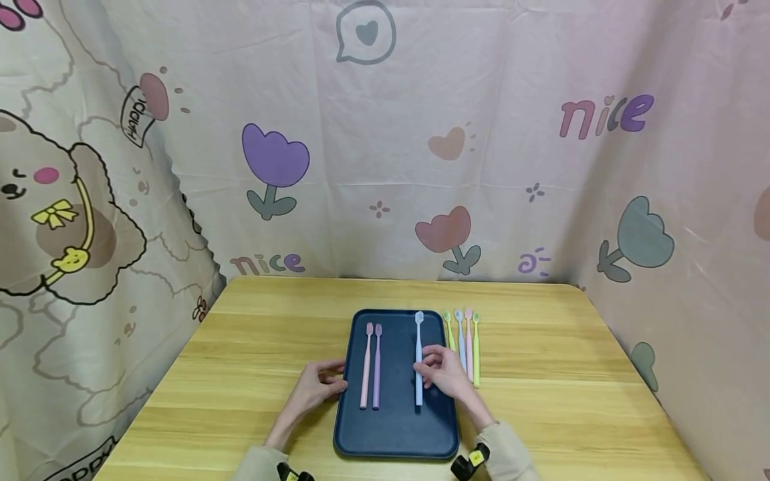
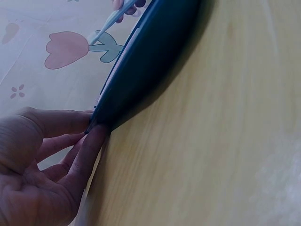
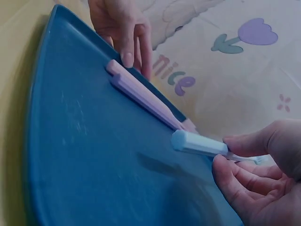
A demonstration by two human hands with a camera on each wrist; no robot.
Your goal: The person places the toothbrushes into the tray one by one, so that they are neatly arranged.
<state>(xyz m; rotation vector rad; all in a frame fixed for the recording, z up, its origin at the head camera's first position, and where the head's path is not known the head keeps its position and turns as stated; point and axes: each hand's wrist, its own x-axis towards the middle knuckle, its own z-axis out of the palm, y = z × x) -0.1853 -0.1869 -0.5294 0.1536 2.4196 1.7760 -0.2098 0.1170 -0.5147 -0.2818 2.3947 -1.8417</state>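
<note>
A dark blue tray lies on the table, its left rim held between the thumb and fingers of my left hand. My right hand pinches a light blue toothbrush by its handle, over the right half of the tray. Its head points away from me, and a shadow falls on the tray beneath it. On the tray's left side, a pink toothbrush and a purple toothbrush lie side by side, heads at the far end.
Several more toothbrushes lie in a row just right of the tray: a blue toothbrush, a pink toothbrush, and yellow-green ones, one partly behind my right hand. The wooden table meets a printed curtain at its back and sides.
</note>
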